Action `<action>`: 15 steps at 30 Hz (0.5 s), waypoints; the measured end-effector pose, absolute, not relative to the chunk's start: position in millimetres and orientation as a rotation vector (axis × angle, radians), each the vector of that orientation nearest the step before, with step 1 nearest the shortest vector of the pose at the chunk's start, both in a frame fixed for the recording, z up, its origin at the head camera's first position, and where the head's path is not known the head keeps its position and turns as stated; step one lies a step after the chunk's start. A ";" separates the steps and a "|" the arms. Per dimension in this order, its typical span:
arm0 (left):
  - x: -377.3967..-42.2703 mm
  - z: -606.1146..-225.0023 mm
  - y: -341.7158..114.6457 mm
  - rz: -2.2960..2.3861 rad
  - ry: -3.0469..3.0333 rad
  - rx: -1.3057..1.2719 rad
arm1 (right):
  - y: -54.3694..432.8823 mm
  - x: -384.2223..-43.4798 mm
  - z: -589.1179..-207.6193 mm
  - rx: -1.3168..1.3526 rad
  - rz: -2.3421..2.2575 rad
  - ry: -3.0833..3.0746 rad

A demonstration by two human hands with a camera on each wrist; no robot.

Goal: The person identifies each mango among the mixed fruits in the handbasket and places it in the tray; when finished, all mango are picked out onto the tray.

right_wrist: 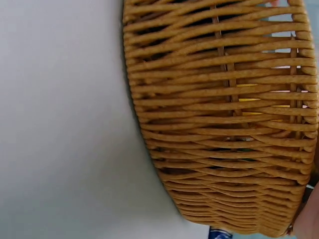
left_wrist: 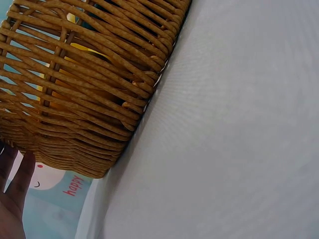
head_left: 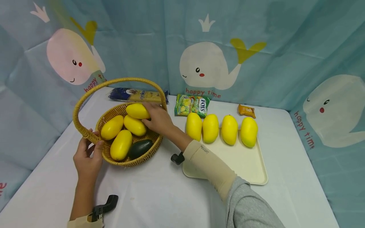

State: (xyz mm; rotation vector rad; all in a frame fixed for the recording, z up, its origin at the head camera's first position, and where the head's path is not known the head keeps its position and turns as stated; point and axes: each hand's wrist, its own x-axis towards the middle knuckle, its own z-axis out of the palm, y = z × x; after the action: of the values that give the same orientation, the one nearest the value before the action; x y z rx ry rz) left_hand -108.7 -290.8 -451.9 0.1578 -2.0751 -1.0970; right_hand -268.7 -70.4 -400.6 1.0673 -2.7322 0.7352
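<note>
Your left hand pinches the wicker basket by the foot of its handle; farther off, your right hand grasps a yellow mango — right end between thumb and fingers — just beyond a second mango.

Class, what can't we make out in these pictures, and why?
Head: right end of gripped yellow oval fruit, hidden by right hand.
Head: part of cream rectangular tray, hidden by beige sleeve.
Left wrist: most of left hand, cut off at left edge.
Right wrist: shapes inside brown woven basket, screened by its weave.
</note>
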 end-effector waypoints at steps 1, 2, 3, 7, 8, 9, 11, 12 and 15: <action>-108.3 -451.3 -290.3 -1.097 -2.077 0.161 | -68.7 -267.9 -401.2 1.063 0.802 -2.729; -108.0 -450.5 -289.7 -1.097 -2.080 0.163 | -66.8 -267.1 -401.9 1.053 0.869 -2.728; -107.8 -449.5 -289.2 -1.099 -2.080 0.163 | -64.9 -266.2 -402.2 1.045 0.935 -2.720; -107.8 -447.5 -288.5 -1.109 -2.074 0.145 | -58.5 -262.8 -404.6 1.019 1.180 -2.640; -108.1 -447.8 -289.1 -1.107 -2.074 0.142 | -57.5 -261.9 -405.1 1.015 1.239 -2.614; -108.5 -448.4 -289.8 -1.109 -2.071 0.139 | -56.6 -260.9 -405.4 1.015 1.293 -2.587; -109.2 -450.9 -291.8 -1.108 -2.071 0.141 | -55.4 -258.8 -405.9 1.012 1.391 -2.540; -109.7 -452.3 -292.9 -1.106 -2.074 0.146 | -55.0 -257.7 -406.0 1.006 1.434 -2.521; -110.3 -456.3 -295.3 -1.111 -2.076 0.155 | -53.6 -253.3 -405.7 0.980 1.551 -2.473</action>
State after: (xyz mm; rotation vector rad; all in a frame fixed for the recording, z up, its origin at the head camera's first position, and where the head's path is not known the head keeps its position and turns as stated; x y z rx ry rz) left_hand -110.3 -295.3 -456.3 0.1546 -2.0760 -1.1113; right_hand -253.3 -53.6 -405.7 0.9799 -2.4730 1.5506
